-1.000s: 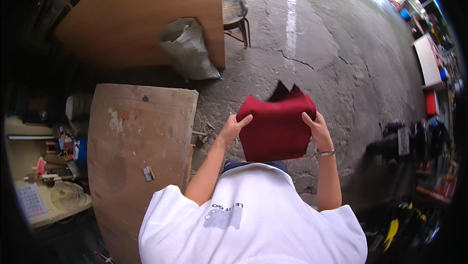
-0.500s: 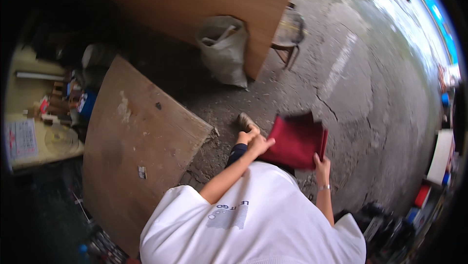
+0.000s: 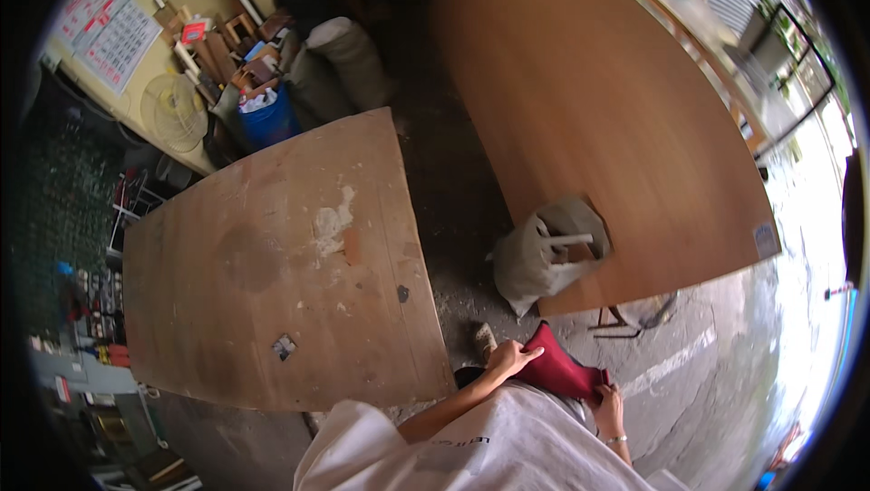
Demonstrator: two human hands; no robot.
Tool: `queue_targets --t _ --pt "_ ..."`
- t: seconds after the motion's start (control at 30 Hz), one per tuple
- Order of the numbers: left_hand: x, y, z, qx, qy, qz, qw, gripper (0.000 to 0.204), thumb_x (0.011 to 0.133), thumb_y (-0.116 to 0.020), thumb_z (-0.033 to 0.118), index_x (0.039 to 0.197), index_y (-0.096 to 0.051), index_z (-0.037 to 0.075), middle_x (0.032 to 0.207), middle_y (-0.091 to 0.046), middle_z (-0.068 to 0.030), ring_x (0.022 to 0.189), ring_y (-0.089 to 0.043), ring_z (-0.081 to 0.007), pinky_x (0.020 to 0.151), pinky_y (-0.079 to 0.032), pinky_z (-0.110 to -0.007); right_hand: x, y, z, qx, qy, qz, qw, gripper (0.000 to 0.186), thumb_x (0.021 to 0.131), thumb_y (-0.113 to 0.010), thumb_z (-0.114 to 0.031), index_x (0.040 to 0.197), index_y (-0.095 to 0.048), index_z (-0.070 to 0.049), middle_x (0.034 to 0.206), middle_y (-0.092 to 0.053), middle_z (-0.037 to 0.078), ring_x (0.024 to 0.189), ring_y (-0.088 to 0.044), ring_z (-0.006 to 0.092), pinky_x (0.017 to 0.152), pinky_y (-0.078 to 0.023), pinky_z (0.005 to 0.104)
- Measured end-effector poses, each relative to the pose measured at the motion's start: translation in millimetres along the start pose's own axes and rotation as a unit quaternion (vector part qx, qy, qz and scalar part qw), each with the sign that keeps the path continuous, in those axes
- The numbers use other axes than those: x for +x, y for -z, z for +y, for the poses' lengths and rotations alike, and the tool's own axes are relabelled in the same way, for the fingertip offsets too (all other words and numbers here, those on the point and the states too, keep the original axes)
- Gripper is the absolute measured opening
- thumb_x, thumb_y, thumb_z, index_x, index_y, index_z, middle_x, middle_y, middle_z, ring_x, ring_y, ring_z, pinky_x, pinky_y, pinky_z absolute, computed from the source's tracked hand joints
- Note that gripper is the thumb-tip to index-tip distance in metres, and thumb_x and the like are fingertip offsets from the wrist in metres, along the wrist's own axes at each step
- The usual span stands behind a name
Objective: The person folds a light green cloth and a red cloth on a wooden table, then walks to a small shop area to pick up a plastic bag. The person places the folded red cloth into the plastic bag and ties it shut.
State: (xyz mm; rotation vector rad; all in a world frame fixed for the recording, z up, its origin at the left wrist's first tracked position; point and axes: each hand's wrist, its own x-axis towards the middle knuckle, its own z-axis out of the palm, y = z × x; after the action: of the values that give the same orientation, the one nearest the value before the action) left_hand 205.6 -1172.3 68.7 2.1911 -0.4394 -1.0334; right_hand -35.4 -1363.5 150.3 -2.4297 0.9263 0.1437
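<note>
Cloth (image 3: 564, 368), dark red, lower right of centre: left hand (image 3: 511, 360) and right hand (image 3: 610, 411) both grip its edges! Danger here: one loose pinch could drop a corner onto the grubby concrete floor (image 3: 693, 405), smearing it with dirt.

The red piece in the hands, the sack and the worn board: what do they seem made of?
The red piece, held by the left hand and right hand, looks like matte fabric, perhaps felt: it bends softly between them. The sack seems dull woven plastic or coarse cloth; its sides crumple, but I can't tell which. The worn board looks like dull wood: brown, scuffed.
</note>
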Motion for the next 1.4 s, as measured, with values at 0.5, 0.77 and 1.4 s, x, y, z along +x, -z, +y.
queue_targets --t 0.5,0.77,1.4 --pt "77 346 25 -0.195 -0.051 0.599 0.775 0.037 0.078 -0.079 0.023 0.099 -0.055 0.003 0.062 -0.046 -0.0046 0.053 -0.041 -0.0169 0.051 -0.038 -0.034 430 164 -409 0.041 0.409 -0.080 0.908 0.019 0.082 -0.076 -0.014 0.092 -0.065 -0.002 0.083 -0.068 0.015 0.064 -0.063 0.0331 0.054 -0.047 0.0357" --pt "277 606 198 0.132 -0.268 0.396 0.868 0.069 0.068 -0.087 0.038 0.123 -0.058 0.009 0.103 -0.069 -0.0072 0.075 -0.069 -0.0259 0.065 -0.055 -0.034 660 163 -604 -0.072 0.708 -0.004 0.703 0.022 0.078 -0.069 -0.014 0.098 -0.061 -0.009 0.076 -0.055 0.004 0.060 -0.064 0.0200 0.050 -0.051 0.0326" --pt "744 987 105 -0.038 -0.136 0.266 0.954 0.016 0.084 -0.073 0.025 0.088 -0.073 0.009 0.088 -0.071 -0.0116 0.076 -0.070 -0.0276 0.067 -0.054 -0.036 1157 247 -944 -0.014 0.654 0.134 0.744 0.032 0.066 -0.076 -0.008 0.095 -0.062 -0.011 0.073 -0.062 0.003 0.056 -0.061 0.0214 0.046 -0.045 0.0328"
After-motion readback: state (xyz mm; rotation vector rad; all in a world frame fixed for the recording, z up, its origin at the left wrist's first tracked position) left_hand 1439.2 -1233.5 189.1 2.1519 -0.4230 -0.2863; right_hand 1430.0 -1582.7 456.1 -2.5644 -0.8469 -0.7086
